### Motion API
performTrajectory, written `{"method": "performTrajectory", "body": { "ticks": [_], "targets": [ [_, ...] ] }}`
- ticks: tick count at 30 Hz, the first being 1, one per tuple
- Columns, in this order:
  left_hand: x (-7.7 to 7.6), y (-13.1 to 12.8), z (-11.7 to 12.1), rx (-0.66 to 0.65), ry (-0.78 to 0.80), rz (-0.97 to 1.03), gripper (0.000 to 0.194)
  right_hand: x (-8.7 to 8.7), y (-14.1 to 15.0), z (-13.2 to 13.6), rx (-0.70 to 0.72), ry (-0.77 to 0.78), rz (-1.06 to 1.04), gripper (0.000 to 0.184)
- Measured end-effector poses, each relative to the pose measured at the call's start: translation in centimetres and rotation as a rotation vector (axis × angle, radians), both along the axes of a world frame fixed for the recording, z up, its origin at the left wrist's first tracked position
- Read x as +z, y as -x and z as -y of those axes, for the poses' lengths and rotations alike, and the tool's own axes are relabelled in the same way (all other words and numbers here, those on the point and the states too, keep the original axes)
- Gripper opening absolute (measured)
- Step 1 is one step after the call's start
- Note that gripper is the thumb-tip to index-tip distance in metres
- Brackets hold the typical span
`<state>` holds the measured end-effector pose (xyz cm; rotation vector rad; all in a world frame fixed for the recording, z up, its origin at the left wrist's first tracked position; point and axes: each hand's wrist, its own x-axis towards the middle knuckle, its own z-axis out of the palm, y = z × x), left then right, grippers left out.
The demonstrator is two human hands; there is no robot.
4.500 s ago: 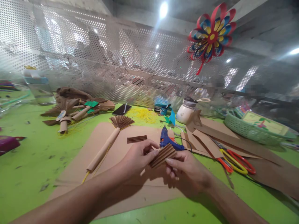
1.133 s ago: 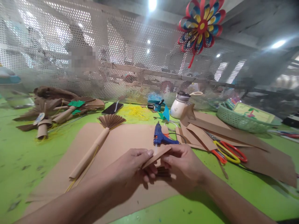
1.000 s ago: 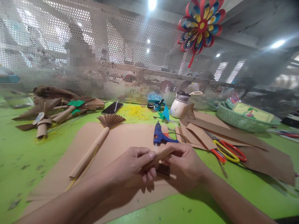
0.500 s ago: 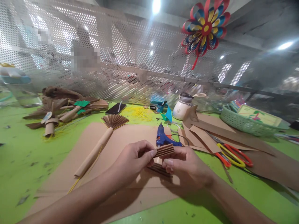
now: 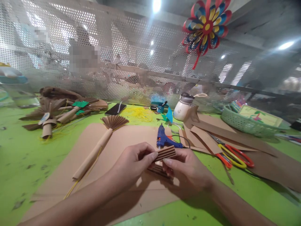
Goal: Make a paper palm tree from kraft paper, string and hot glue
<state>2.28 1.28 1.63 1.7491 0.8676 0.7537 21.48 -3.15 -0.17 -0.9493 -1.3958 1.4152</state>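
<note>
Between my two hands is a strip of brown pleated paper (image 5: pixel 165 153), its folds showing as dark and light stripes. My left hand (image 5: pixel 137 158) pinches its left end between thumb and fingers. At the other end my right hand (image 5: pixel 188 166) grips it, thumb along the lower edge. A lower striped part hangs beneath, and I cannot tell whether it is the same piece. Just beyond the hands lies a blue glue gun (image 5: pixel 164 137). To the left, a rolled paper tube with a pleated fan top (image 5: pixel 100 147) rests on flat brown paper (image 5: pixel 138 133).
At right are scissors (image 5: pixel 235 156) with red and yellow handles, cut brown sheets (image 5: pixel 246 141) and a green basket (image 5: pixel 249 124). Behind stand a white bottle (image 5: pixel 183 106), a phone (image 5: pixel 116 109) and yellow strands (image 5: pixel 138 113). Finished-looking paper fans (image 5: pixel 54 110) pile up at left.
The pleated paper has tilted slightly, so more of its striped face shows. Both hands keep their grip in nearly the same place. The view has shifted a little.
</note>
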Motion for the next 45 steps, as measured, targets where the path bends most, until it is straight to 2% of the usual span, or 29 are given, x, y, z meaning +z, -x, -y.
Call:
{"method": "performTrajectory", "body": {
  "ticks": [10, 16, 23, 27, 29, 32, 38, 40, 43, 45],
  "targets": [
    [0.3, 0.1, -0.3, -0.011, 0.025, 0.005, 0.025, -0.2, -0.1, 0.0, 0.016, 0.099, -0.049, 0.017],
    [0.5, 0.0, -0.3, -0.018, 0.067, 0.03, 0.026, -0.3, -0.1, -0.2, 0.007, 0.035, -0.026, 0.015],
    [1.6, 0.4, 0.4, 0.048, 0.121, 0.063, 0.05, -0.5, -0.1, -0.2, -0.009, 0.075, -0.068, 0.013],
    [1.3, 0.5, 0.2, 0.049, 0.098, 0.066, 0.053, -0.5, -0.2, -0.2, -0.006, 0.09, -0.05, 0.013],
    [0.8, 0.5, 0.0, 0.015, 0.048, 0.051, 0.05, -0.5, -0.2, -0.3, -0.006, 0.095, -0.047, 0.013],
    [0.0, 0.3, -0.2, -0.009, -0.026, -0.004, 0.034, -0.7, -0.1, -0.4, -0.024, 0.084, -0.08, 0.013],
    [-0.7, 0.2, -0.6, -0.026, -0.054, -0.034, 0.019, -0.7, -0.1, -0.6, -0.053, 0.109, -0.095, 0.012],
    [-0.7, 0.3, -0.9, -0.037, -0.06, -0.045, 0.02, -0.3, -0.4, -0.6, -0.115, 0.047, -0.041, 0.014],
    [-0.9, 0.5, -1.3, -0.061, -0.071, -0.077, 0.024, 0.3, -1.1, -0.7, -0.243, -0.189, 0.16, 0.046],
    [-0.9, 0.6, -1.4, -0.084, -0.07, -0.092, 0.023, 0.5, -1.5, -0.7, -0.265, -0.343, 0.336, 0.055]
  ]
}}
